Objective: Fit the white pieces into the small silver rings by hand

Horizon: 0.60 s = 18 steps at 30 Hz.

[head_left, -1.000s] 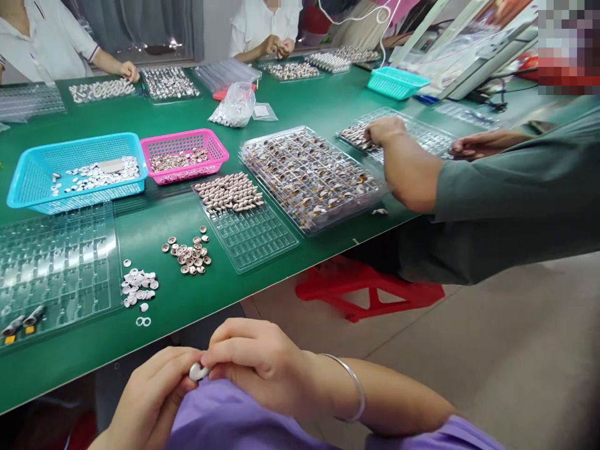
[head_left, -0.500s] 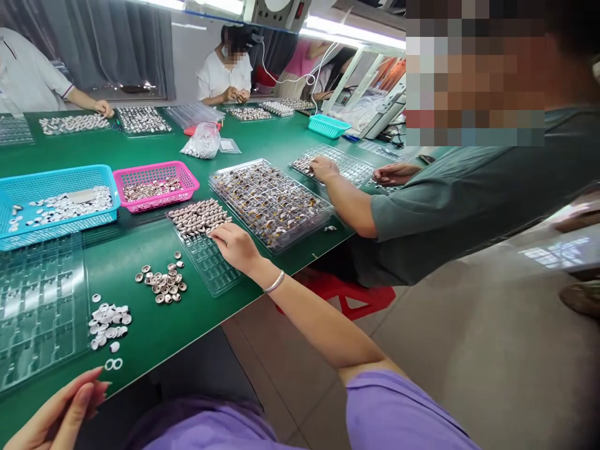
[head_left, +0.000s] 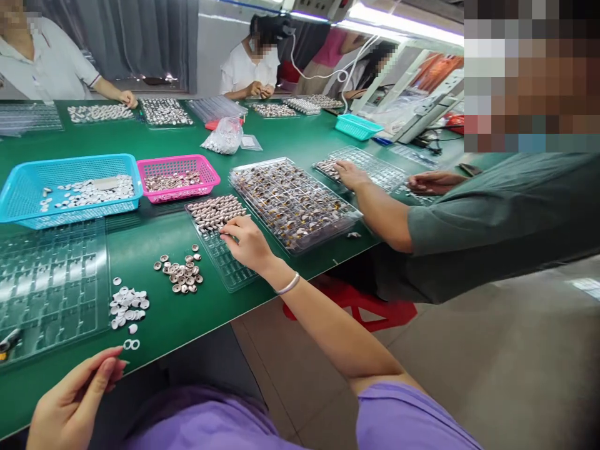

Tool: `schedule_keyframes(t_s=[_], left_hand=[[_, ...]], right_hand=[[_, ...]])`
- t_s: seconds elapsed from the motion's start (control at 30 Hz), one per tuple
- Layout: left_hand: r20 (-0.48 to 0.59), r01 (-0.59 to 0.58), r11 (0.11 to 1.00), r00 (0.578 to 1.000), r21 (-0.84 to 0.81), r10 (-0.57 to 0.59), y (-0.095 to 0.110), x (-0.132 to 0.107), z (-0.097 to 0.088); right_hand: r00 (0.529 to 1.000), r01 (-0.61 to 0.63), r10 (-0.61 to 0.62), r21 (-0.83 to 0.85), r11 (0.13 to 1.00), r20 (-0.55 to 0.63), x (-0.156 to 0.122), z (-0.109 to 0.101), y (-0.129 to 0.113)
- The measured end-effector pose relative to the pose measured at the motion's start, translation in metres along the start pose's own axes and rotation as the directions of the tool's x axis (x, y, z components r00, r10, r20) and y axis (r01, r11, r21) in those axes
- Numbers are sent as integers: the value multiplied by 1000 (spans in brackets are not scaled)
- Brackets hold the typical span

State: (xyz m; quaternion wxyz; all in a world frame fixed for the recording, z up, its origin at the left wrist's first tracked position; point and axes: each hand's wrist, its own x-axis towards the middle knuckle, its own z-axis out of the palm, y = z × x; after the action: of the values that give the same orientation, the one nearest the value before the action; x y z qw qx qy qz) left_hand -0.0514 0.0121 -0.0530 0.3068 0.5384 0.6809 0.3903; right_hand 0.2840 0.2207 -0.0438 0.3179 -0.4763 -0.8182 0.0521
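Note:
My right hand (head_left: 246, 242) reaches out over a clear plastic tray (head_left: 229, 265). Its fingertips pinch at the near edge of the rows of small metallic pieces (head_left: 214, 211) in that tray; what they pinch is too small to name. My left hand (head_left: 75, 397) hovers at the near table edge, fingers loosely curled and apart, with nothing visible in it. Just beyond it lie a pile of small white rings (head_left: 126, 305) and a pile of brownish metal caps (head_left: 182, 274).
A blue basket (head_left: 28, 187) and a pink basket (head_left: 206, 181) hold parts. A large filled tray (head_left: 293, 203) sits to the right, an empty clear tray (head_left: 47, 281) to the left. A co-worker's hands (head_left: 351, 175) work at another tray. Other people sit across the green table (head_left: 154, 234).
My hands, first together at my lap on a small white piece, have separated. The right reached out to the tray of metallic pieces; the left stayed near the table edge.

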Motion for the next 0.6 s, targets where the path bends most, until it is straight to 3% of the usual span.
schedule_keyframes(t_s=[0.1, 0.17, 0.27, 0.37, 0.47, 0.6], left_hand=[[20, 25, 998, 1000, -55, -24, 11, 2, 0], [32, 11, 998, 999, -65, -8, 16, 3, 2], [63, -26, 999, 998, -47, 29, 15, 1, 6], [47, -149, 983, 988, 108, 145, 10, -3, 3], [-80, -184, 918, 971, 350, 225, 6, -2, -20], [-303, -41, 799, 913, 600, 275, 0, 19, -77]], right_hand=[[998, 56, -58, 86, 995, 25, -6, 11, -39], [981, 145, -163, 164, 976, 102, -6, 25, -72], [910, 275, -343, 279, 920, 233, 2, 50, -116], [868, 304, -405, 337, 891, 288, 17, 68, -141], [865, 288, -412, 390, 875, 287, 23, 73, -151], [886, 245, -392, 469, 848, 247, 13, 71, -152]])
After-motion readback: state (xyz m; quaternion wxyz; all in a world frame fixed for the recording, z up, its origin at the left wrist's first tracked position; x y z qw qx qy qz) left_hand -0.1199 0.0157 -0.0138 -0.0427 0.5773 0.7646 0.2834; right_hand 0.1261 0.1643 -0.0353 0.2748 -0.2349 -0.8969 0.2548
